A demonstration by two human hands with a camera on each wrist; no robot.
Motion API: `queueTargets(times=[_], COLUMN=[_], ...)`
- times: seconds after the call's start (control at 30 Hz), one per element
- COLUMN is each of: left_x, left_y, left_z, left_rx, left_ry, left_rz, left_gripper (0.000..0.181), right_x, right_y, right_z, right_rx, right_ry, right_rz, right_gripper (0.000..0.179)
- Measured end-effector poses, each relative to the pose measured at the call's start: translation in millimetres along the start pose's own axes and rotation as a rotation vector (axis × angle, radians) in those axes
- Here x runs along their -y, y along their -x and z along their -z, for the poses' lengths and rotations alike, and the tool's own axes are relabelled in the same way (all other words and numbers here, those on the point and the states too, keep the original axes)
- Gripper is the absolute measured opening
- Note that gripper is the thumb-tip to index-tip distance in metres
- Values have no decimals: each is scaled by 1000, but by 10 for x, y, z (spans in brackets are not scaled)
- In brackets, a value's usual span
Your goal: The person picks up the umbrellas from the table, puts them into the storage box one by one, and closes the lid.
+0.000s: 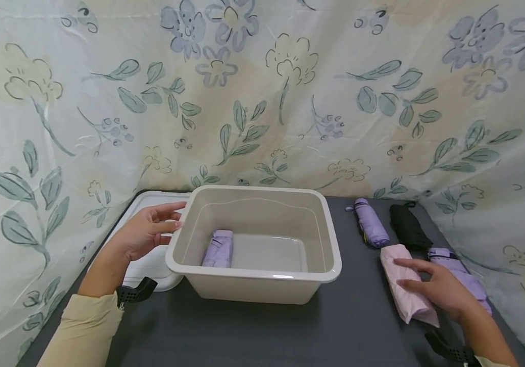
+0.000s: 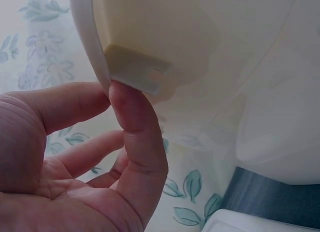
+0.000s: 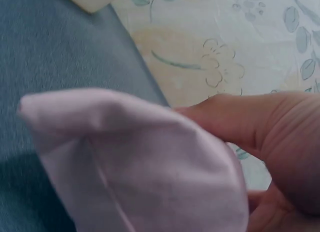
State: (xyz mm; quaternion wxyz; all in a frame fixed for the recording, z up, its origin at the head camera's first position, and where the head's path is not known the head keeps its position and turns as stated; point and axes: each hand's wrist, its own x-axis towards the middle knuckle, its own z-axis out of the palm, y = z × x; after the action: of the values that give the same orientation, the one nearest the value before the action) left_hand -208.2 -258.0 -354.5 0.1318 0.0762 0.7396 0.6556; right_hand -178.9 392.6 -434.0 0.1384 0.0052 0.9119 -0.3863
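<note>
My left hand [image 1: 154, 229] pinches the left rim of a beige plastic bin [image 1: 253, 283] between thumb and finger; the left wrist view shows the fingertips at a small notched tab [image 2: 137, 72] beneath that rim. Inside the bin, toward its left end, lies a purple folding umbrella [image 1: 219, 248]. On the right, my right hand [image 1: 443, 288] grips a pink folding umbrella [image 1: 406, 285] from its right side. The right wrist view shows the pink fabric [image 3: 150, 162] close up, with the thumb along its edge; the other fingers are mostly hidden.
Right of the bin, a second purple umbrella [image 1: 371, 223] and a black umbrella [image 1: 409, 227] lie on the dark grey table [image 1: 253, 336]. Another purple umbrella [image 1: 461, 275] lies partly behind my right hand. A white lid [image 1: 152, 267] sits left of the bin. Flowered cloth [image 1: 262, 102] encloses the table.
</note>
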Motion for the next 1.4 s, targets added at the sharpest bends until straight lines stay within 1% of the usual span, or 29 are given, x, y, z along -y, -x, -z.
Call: queueTargets(times=[0.13, 0.2, 0.4, 0.7, 1.0, 1.17, 1.3, 1.4], left_x=[0, 3, 8, 22, -12, -13, 0, 8], left_y=[-2, -1, 10, 13, 33, 36, 30, 26], left_z=[-7, -7, 0, -4, -28, -38, -35, -33], left_rx=[-6, -5, 0, 5, -5, -10, -10, -8], left_ry=[1, -4, 7, 7, 13, 25, 21, 18], left_rz=[0, -2, -7, -3, -7, -1, -2, -2], left_gripper=[68, 68, 69, 69, 70, 71, 70, 70], right_x=[67, 106, 244, 522, 765, 865, 962, 1043], right_y=[57, 83, 140, 227, 250, 250, 244, 238], right_z=[-20, -21, -27, -80, -120, -145, -148, -133], right_rx=[-10, -6, -7, -13, -11, -36, -51, -44], right_ry=[-114, -144, -208, -308, -390, -409, -465, -530], right_rz=[20, 33, 68, 162, 195, 209, 215, 240], right_gripper=[72, 70, 68, 64, 64, 65, 65, 64])
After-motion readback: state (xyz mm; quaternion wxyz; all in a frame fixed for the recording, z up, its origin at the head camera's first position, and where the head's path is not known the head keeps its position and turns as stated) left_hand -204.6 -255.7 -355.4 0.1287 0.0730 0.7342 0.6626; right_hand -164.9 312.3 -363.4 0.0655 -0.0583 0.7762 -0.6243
